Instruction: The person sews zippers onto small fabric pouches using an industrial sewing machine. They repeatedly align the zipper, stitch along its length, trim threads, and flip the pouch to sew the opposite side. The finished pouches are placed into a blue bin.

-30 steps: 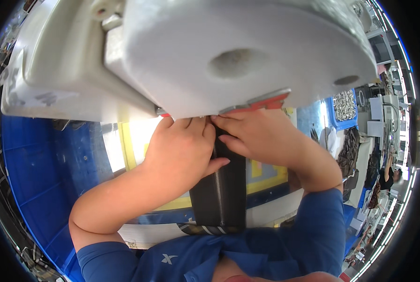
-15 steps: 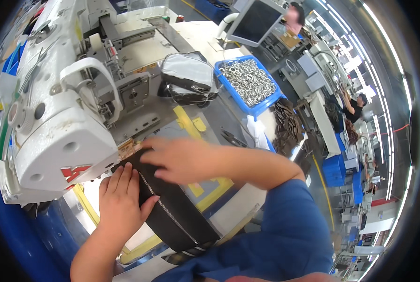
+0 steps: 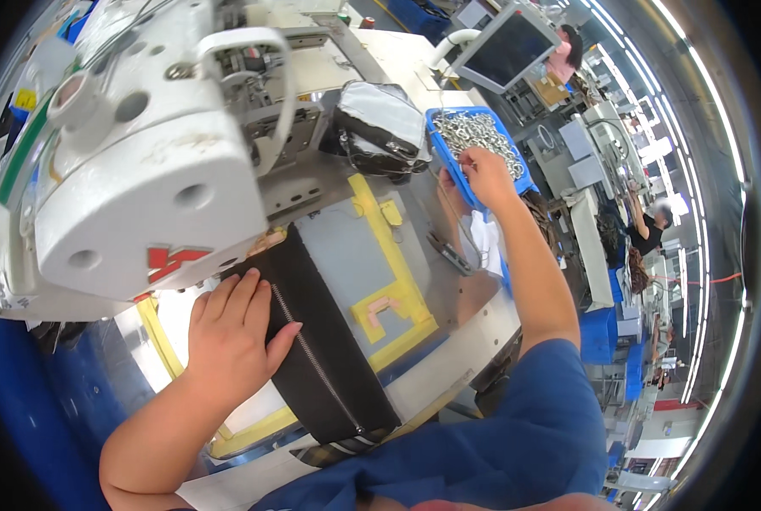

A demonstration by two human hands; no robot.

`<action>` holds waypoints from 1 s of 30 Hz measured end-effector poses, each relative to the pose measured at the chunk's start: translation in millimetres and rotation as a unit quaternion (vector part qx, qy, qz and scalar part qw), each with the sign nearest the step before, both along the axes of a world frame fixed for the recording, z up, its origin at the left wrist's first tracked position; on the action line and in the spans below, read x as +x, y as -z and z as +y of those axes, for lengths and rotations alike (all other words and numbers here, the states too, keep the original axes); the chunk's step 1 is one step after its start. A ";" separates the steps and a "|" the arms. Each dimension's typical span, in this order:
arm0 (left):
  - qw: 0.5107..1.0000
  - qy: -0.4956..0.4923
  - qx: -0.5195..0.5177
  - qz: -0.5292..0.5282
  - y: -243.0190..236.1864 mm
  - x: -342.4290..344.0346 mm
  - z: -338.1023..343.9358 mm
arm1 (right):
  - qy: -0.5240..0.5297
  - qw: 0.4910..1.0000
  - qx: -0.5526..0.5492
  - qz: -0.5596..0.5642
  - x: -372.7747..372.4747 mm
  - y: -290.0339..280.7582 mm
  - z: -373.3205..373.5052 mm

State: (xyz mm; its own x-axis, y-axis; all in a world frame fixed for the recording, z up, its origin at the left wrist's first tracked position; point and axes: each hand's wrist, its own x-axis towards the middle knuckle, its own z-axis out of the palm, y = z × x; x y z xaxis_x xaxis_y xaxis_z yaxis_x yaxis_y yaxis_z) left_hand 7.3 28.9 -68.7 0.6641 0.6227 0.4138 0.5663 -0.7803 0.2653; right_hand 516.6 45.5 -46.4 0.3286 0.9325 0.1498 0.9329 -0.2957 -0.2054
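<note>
At the white sewing machine (image 3: 125,213), my left hand (image 3: 236,336) lies with fingers extended on a black fabric strip (image 3: 348,400) with a metal zipper (image 3: 317,362) along it; the strip's upper end is by the machine head. My right hand (image 3: 487,179) is at the blue tray (image 3: 523,181) of small silver metal pieces (image 3: 483,128), its fingers curled among them; whatever it grips is too small to make out. Pliers or snips (image 3: 449,254) lie on the metal surface below that hand, beside a white cloth (image 3: 485,238).
A plastic-wrapped dark bundle (image 3: 372,128) lies behind the work plate with yellow tape (image 3: 389,341). A monitor (image 3: 504,47) stands at the back. A blue bin (image 3: 40,383) is at my left. Two other people (image 3: 563,55) (image 3: 644,230) are at stations to the right.
My right hand has left the fabric under the machine and moved up and right into the blue tray. My left hand stays on the strip. The view has turned toward the right.
</note>
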 end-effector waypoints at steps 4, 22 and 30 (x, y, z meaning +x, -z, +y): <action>0.998 0.049 -0.033 -0.028 -6.5 -1.5 2.0 | -0.035 0.995 0.035 -0.092 18.1 1.3 -5.9; 0.995 0.068 -0.069 -0.007 -7.1 -11.3 0.4 | -0.469 0.862 -0.038 0.188 -284.4 -13.4 3.6; 0.998 0.028 -0.049 0.016 -6.1 -10.5 -3.3 | -0.518 0.847 0.027 0.121 -285.1 -5.4 -0.3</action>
State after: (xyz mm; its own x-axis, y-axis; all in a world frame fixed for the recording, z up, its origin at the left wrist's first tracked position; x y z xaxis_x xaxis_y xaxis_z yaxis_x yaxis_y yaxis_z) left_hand -3.1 25.6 -62.6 0.7105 0.6213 0.3305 0.5323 -0.7816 0.3251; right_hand 231.5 45.2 -41.0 -0.6334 0.7336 0.2461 0.6156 0.6705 -0.4140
